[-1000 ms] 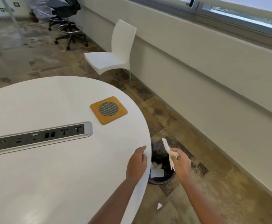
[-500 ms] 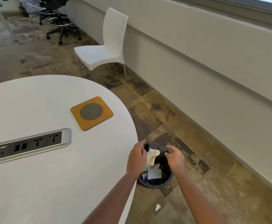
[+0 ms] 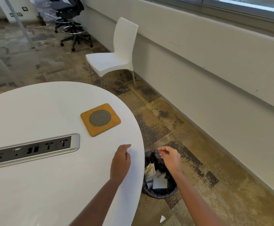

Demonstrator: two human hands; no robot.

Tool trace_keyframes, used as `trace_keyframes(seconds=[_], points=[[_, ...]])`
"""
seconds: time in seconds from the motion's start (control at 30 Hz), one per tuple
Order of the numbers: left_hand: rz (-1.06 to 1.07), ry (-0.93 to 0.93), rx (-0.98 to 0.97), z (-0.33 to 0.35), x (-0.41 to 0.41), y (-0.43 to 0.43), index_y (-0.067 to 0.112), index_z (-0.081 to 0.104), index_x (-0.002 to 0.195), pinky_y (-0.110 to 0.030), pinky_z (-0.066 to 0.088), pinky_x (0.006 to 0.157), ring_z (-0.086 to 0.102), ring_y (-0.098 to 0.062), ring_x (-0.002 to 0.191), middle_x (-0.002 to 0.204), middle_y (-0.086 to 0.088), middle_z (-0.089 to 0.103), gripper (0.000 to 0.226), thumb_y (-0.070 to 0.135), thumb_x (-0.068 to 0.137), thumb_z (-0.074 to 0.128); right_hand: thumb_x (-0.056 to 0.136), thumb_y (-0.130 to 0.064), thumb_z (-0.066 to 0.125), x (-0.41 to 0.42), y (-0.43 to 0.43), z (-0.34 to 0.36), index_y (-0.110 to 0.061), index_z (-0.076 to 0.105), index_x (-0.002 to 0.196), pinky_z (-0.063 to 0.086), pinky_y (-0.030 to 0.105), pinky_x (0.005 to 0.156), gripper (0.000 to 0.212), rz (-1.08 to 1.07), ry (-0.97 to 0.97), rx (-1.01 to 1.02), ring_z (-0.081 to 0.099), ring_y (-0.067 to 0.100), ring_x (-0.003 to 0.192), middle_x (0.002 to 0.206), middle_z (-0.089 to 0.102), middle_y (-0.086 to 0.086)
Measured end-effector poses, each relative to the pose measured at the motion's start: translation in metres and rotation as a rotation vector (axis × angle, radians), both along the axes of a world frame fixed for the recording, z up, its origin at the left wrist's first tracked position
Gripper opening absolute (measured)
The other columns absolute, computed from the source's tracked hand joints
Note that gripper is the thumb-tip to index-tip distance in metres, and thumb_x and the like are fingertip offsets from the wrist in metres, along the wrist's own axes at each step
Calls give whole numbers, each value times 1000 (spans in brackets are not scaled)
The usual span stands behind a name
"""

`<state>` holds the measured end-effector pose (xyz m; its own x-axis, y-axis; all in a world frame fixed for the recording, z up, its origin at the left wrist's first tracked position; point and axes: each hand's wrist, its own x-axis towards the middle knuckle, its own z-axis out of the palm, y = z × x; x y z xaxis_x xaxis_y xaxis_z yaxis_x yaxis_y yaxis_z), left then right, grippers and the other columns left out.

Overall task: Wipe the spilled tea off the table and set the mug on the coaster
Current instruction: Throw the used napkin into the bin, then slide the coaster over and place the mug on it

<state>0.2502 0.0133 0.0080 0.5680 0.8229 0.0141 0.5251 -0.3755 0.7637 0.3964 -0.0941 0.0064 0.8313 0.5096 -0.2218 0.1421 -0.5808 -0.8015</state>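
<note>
at the far left a long grey-and-silver socket panel (image 3: 32,150) sits sunk into the round white table (image 3: 35,108). to its right, near the table's far edge, lies the square orange-brown coaster with a round woven grey inset (image 3: 100,119), flat and bare, nothing on it. the mug is not in view anywhere, so i cannot tell where it stands.

the left hand (image 3: 120,160) hovers over the table close to its right edge, fingers loosely curled, nothing in it; whether it touches the top i cannot tell. just past the edge, on the floor, stands the small bin with a black liner (image 3: 149,191); crumpled pale tissue with brownish stains (image 3: 149,170) lies in it among white paper, which suggests the wiping is probably done. the right hand (image 3: 169,156) hangs above the bin, fingers relaxed and slightly bent, thumb near the fingertips, holding nothing.

what is left is likely the mug. i would expect it to be rigid, fairly heavy for its size, and breakable if dropped; its outside may be wet from tea and so slippery. best to hook the handle, or wrap the body low down, and keep it upright. the coaster looks thin and light and may skate on the smooth top, so the mug should come straight down onto the round inset.
</note>
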Motion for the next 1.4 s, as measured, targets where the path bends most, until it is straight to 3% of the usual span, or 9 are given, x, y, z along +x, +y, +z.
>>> trace_keyframes(seconds=[0.2,0.37,0.53,0.77,0.93,1.03,1.13,1.23,1.4], points=[[157,-38,43,15,-24,43,3,59,114,-22,38,92,55,-27,115,121,-14,58,32,-8,89,43,91,1,44,-10,64,29,-3,69,104,46,19,66,28,154,-94,62,58,14,73,107,71,11],[327,22,-78,22,-30,82,2,47,129,-43,41,101,44,-33,124,134,-19,45,37,1,93,40,90,4,42,-21,118,32,-1,60,118,44,20,89,34,362,-68,-3,59,19,109,125,62,14],[375,64,-214,23,-30,117,3,35,138,-41,35,102,37,-34,130,139,-22,38,42,6,96,37,93,-7,46,-24,167,30,-7,42,136,34,32,110,43,435,-21,-85,43,25,131,144,43,12],[514,-45,-480,21,-25,156,4,34,137,-40,37,101,45,-35,122,135,-22,47,44,4,93,35,92,-8,50,-22,216,23,10,45,124,30,26,88,37,453,6,-179,48,34,122,132,52,24],[705,-280,-760,18,-17,170,5,52,110,-31,38,70,46,-22,78,95,-11,53,26,3,94,31,91,-10,48,-21,226,18,-1,53,83,29,30,69,13,408,-50,-213,52,28,95,96,54,21],[748,-283,-812,19,-19,173,0,52,88,-26,30,60,30,-15,57,70,-3,37,21,5,94,32,89,-8,52,-22,219,17,12,54,108,39,37,86,28,339,-55,-216,54,36,106,111,56,25],[700,-312,-871,17,-29,172,-13,50,118,-31,40,73,50,-26,77,83,-12,53,33,6,95,37,82,1,56,-25,201,15,23,55,99,41,40,70,27,272,-16,-145,54,40,80,84,57,32],[677,-255,-868,12,-38,166,-13,52,121,-43,42,100,49,-41,121,126,-29,55,33,-1,93,38,81,3,57,-30,178,19,7,56,70,21,29,57,12,228,152,-59,33,22,63,58,37,10],[661,-248,-865,14,-57,141,-16,52,119,-45,39,104,45,-43,124,131,-34,48,34,-10,87,41,84,4,58,-48,137,24,-8,63,85,33,21,55,13,148,364,47,44,9,56,57,50,-3]])
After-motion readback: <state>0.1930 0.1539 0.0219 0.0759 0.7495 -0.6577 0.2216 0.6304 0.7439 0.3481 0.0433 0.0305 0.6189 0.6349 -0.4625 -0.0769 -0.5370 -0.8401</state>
